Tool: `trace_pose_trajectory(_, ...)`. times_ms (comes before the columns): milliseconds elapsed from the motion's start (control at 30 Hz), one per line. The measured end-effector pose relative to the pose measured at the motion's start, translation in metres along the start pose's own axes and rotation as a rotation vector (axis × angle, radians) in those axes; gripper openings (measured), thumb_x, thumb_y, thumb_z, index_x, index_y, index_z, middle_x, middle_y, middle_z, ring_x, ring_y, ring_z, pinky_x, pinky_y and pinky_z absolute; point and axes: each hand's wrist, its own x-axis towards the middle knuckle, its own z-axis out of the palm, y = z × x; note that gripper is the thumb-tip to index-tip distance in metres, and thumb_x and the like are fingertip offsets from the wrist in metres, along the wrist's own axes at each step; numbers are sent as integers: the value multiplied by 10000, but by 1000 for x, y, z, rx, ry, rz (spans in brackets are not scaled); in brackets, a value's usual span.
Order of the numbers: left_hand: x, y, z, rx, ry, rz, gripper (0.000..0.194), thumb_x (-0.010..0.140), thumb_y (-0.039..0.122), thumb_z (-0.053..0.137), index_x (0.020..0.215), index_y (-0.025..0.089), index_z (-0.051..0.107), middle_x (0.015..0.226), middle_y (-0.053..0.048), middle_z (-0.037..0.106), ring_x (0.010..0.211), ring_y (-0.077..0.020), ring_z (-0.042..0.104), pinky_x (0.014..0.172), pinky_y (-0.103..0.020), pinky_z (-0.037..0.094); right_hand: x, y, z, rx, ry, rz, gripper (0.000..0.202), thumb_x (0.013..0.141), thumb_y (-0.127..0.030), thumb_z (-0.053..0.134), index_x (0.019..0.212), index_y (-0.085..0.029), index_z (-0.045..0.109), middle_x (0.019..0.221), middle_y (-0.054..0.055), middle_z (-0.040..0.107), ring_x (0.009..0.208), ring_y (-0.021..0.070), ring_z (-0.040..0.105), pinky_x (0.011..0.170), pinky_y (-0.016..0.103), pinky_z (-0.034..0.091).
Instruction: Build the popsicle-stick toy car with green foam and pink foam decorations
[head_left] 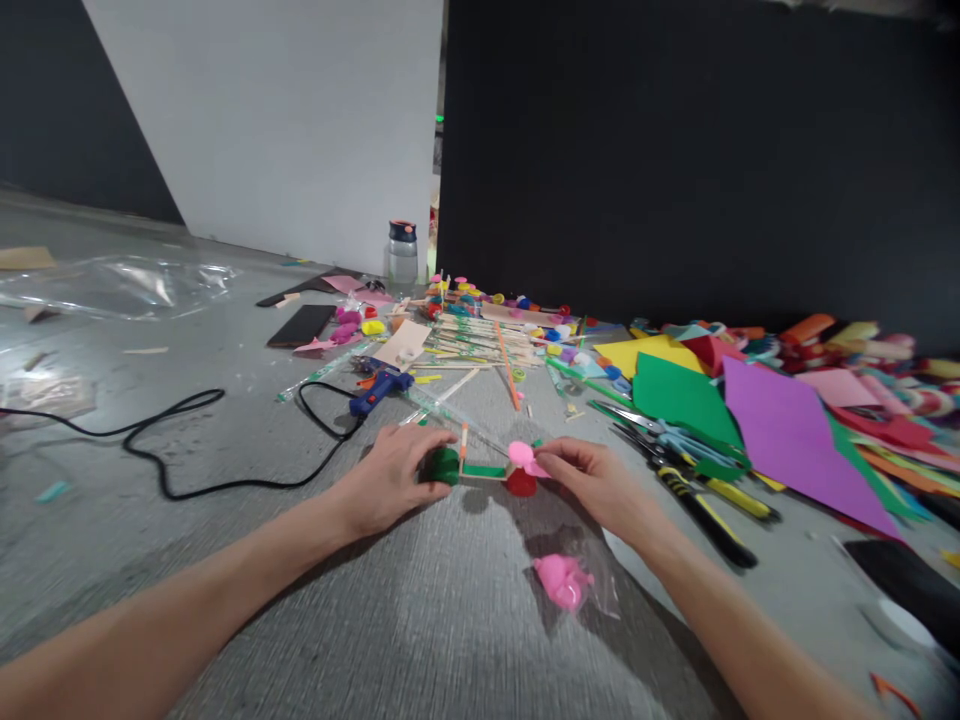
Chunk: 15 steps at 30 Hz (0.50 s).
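Observation:
A small craft model of sticks and green strips stands on the grey table, with a green round piece at its left end and a red cap at its right. My left hand is closed around the green round piece, thumb in front and fingers behind. Between the thumb and fingers of my right hand is the edge of a pink piece, which lies over the red cap. Nearer to me, below the right hand, sits a pink clay lump with clear plastic film.
A blue glue gun with a black cable lies left of centre. Craft sticks are piled behind. Scissors, a cutter and coloured sheets lie at right. A bottle stands at the back.

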Motion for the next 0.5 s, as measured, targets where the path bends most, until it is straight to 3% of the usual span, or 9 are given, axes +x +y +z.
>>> trace_pose_trajectory(200, -1, 0, 0, -4, -11, -1, 480, 801, 224, 725, 1252, 189, 564, 1283, -89, 651, 1215, -288, 564, 1071, -511, 353, -3, 3, -12, -17, 37, 7, 324, 884, -504, 560, 884, -233, 738, 853, 30, 702, 750, 209, 599, 639, 302, 431)
trace_pose_trajectory(500, 0, -2, 1, -2, -2, 12, 452, 806, 237, 703, 1237, 196, 571, 1271, -78, 651, 1208, -291, 563, 1060, -511, 363, -6, -4, -9, -60, -13, 21, 290, 868, -491, 607, 799, -236, 726, 744, 5, 674, 681, 195, 580, 598, 288, 404)
